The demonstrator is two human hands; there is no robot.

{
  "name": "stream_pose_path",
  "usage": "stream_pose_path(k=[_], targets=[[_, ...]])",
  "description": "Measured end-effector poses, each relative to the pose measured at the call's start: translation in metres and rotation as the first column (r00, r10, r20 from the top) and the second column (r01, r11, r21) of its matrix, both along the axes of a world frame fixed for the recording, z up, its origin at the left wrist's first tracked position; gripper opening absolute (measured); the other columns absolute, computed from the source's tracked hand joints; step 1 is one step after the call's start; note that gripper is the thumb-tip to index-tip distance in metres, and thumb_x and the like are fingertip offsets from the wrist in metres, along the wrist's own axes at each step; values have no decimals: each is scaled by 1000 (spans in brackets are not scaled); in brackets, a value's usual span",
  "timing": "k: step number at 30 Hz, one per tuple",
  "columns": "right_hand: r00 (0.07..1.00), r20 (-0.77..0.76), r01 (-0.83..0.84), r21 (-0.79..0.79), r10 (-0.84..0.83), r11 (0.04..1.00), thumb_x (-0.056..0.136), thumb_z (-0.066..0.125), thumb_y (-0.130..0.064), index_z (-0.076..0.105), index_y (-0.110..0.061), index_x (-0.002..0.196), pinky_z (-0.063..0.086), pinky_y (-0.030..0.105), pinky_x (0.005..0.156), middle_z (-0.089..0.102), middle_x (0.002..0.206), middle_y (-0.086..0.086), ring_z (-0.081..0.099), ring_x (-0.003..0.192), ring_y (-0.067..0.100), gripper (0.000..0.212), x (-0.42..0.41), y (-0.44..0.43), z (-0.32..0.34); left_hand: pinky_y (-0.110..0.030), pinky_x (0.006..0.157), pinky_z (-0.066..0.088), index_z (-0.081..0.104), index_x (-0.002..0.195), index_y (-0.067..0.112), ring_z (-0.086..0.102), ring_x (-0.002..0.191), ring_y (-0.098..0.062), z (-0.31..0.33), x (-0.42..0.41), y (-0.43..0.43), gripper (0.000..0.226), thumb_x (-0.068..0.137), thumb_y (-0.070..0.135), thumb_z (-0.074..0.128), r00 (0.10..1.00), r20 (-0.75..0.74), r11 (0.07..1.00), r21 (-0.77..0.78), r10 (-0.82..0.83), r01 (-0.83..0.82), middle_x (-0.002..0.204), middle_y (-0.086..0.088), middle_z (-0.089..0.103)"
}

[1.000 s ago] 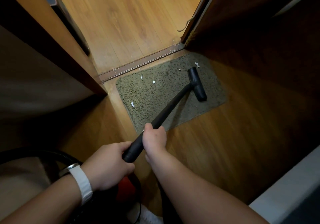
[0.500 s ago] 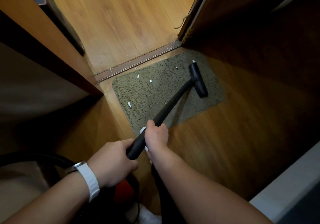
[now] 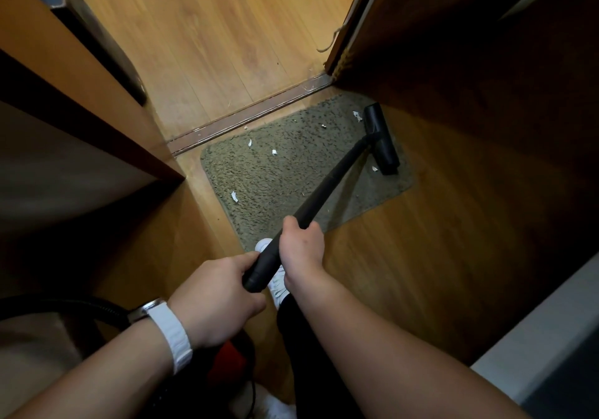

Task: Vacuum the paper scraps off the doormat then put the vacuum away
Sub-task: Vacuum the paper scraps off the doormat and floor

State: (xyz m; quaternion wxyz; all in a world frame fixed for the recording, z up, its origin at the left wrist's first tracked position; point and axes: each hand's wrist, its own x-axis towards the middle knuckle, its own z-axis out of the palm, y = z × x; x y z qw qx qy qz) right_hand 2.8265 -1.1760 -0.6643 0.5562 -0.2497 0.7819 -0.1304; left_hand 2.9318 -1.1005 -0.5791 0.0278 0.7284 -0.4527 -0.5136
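A grey-green doormat [image 3: 291, 172] lies on the wooden floor just inside a door threshold. Several white paper scraps [image 3: 234, 196] are scattered on it. The black vacuum wand [image 3: 327, 188] runs from my hands to its black floor head [image 3: 381, 138], which rests on the mat's right edge beside a scrap. My right hand [image 3: 301, 250] grips the wand higher up. My left hand [image 3: 217, 298], with a white watch strap on the wrist, grips the wand's lower end. The red vacuum body [image 3: 227, 363] shows partly below my left wrist.
A metal threshold strip [image 3: 249, 117] crosses the doorway beyond the mat. A dark wooden door [image 3: 453, 45] stands on the right and a wooden cabinet [image 3: 64, 101] on the left. The black hose [image 3: 64, 305] curves at the lower left. My white shoe [image 3: 275, 285] is under the wand.
The floor head has slid to the right, up to the mat's right edge, uncovering a scrap near its lower end. Both hands keep their hold on the wand.
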Motion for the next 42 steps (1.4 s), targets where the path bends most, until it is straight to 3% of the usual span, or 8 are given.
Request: stream_pose_path(k=[4, 12, 19, 24, 28, 33, 38, 42], targets=[[1000, -16, -17, -16, 16, 1000, 90, 55, -30, 55, -8, 120, 47, 34, 75, 64, 107, 8, 62, 90, 25, 37, 6, -13, -1, -27, 57, 50, 62, 110, 37, 57, 49, -6, -3, -1, -13, 40, 72, 25, 67, 999, -24, 999, 17, 44, -44, 67, 3, 65], [999, 13, -51, 34, 51, 998, 86, 55, -32, 54, -10, 114, 56, 50, 88, 63, 103, 7, 64, 93, 29, 35, 17, -44, -6, -29, 57, 52, 64, 105, 34, 61, 53, -10, -17, 4, -42, 33, 73, 25, 67, 998, -14, 996, 56, 68, -67, 68, 0, 67], [997, -4, -71, 25, 71, 997, 90, 54, -29, 53, -6, 121, 56, 40, 78, 63, 107, 9, 63, 91, 28, 39, 17, -64, -8, -38, 57, 56, 65, 99, 27, 60, 46, -16, -25, 5, -60, 27, 72, 24, 66, 991, -61, 991, 77, 117, -113, 67, -5, 68], [995, -14, -97, 29, 98, 995, 89, 56, -31, 53, -6, 123, 56, 44, 86, 65, 114, 10, 63, 94, 28, 42, 24, -70, -4, -42, 57, 57, 65, 100, 24, 60, 47, -21, -28, 10, -66, 25, 75, 25, 65, 990, -81, 990, 82, 118, -112, 71, -11, 70], [992, -4, -129, 58, 130, 990, 89, 53, -30, 53, -5, 122, 57, 45, 86, 64, 115, 13, 63, 95, 30, 41, 35, -62, -3, -34, 46, 56, 66, 99, 34, 66, 47, -27, -21, 19, -58, 24, 78, 22, 67, 984, -92, 985, 97, 150, -141, 68, -11, 69], [987, 16, -158, 84, 157, 984, 91, 51, -30, 51, -7, 123, 54, 47, 92, 63, 119, 12, 63, 104, 32, 40, 54, -38, 3, -36, 51, 56, 66, 99, 44, 62, 41, -16, -14, 42, -31, 29, 77, 28, 73, 986, -66, 982, 116, 154, -146, 55, 2, 63], [985, 27, -171, 90, 170, 981, 92, 53, -29, 50, -6, 127, 52, 43, 92, 64, 122, 11, 63, 105, 31, 42, 69, -17, 6, -21, 51, 47, 64, 111, 48, 56, 46, -2, 1, 58, -12, 39, 78, 31, 75, 989, -43, 982, 131, 139, -132, 60, 8, 62], [990, 60, -132, 111, 126, 985, 92, 52, -27, 50, -7, 125, 53, 48, 93, 63, 115, 10, 63, 100, 30, 38, 67, -22, 9, -23, 47, 49, 65, 111, 44, 57, 41, -5, -2, 55, -18, 37, 78, 30, 73, 988, -63, 982, 135, 143, -134, 61, 5, 64]])
